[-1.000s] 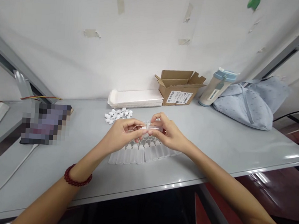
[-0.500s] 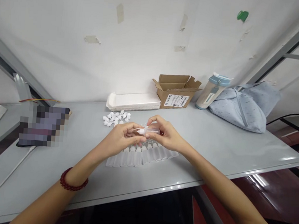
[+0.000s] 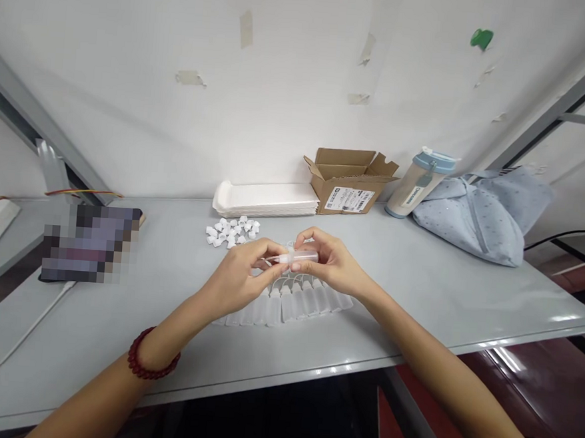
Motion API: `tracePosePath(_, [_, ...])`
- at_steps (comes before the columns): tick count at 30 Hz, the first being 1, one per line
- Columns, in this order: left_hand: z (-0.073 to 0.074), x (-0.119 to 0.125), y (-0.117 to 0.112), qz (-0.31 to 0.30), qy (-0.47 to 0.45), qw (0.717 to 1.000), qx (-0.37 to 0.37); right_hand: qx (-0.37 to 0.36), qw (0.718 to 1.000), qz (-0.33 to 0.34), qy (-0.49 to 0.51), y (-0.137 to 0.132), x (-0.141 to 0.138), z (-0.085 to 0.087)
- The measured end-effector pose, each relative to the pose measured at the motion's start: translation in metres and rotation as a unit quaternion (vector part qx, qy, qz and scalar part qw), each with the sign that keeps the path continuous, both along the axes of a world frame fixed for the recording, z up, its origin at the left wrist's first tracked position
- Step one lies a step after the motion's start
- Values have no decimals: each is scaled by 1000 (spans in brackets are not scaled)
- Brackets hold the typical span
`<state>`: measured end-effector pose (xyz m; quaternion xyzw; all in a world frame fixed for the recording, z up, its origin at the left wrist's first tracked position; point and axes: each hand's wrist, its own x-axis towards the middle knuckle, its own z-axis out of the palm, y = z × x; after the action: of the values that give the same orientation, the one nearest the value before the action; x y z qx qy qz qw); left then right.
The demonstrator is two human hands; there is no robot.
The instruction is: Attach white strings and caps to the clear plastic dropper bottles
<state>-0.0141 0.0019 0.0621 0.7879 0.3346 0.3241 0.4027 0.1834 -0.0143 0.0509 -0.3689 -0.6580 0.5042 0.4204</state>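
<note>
Above the table, my right hand point(image 3: 333, 265) is closed round the body of a small translucent plastic squeeze bottle point(image 3: 306, 255), held roughly level. Its white nozzle end points left, where my left hand point(image 3: 241, 275) pinches it between thumb and fingers. Some fingertips are hidden behind the bottle. Below my hands lies a row of similar bottles point(image 3: 274, 306) with white tops and thin white loops; my left hand covers part of this row. Just beyond my left hand sits a loose heap of small white caps point(image 3: 232, 229).
Behind the caps lies a stack of white trays or sleeves point(image 3: 268, 197), beside an open cardboard box point(image 3: 349, 186). A drinking bottle point(image 3: 418, 184) and a light blue fabric bag point(image 3: 473, 215) stand further right. At left rests a blurred-out phone-like device point(image 3: 93, 245) with a white cable point(image 3: 24, 337).
My left hand has turned slightly, its thumb now higher against the nozzle end. Both hands keep hold of the bottle. The whole view has shifted a little.
</note>
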Motion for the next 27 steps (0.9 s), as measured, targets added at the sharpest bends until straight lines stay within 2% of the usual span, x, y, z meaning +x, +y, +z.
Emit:
tracePosePath(4, [3, -1, 2, 5, -14, 998, -64, 31, 998, -48, -23, 1, -1, -1])
tracePosePath(8, [7, -3, 2, -1, 3, 994, -106, 46, 998, -44, -28, 0, 0, 0])
tracePosePath(13, [9, -1, -4, -24, -24, 990, -138, 15, 1000, -21, 10, -3, 0, 3])
tracePosePath(16, [7, 1, -9, -17, -45, 990, -134, -25, 999, -3, 41, -3, 0, 4])
tracePosePath(18, [3, 3, -10, -2, -31, 997, -75, -62, 997, 7, 52, -2, 0, 4])
tracePosePath(20, [-3, 4, -11, 13, -4, 998, 63, -96, 994, 8, 59, -1, 0, 3])
tracePosePath(23, [-12, 7, -10, 31, 25, 959, 281, -130, 990, 2, 62, 1, -1, 2])
tracePosePath(25, [-12, 7, -7, 29, 36, 946, 321, -130, 990, -6, 51, 2, -2, 2])
tracePosePath(27, [-6, 0, 1, 35, 50, 959, 275, -105, 993, -32, 39, 5, -1, 3])
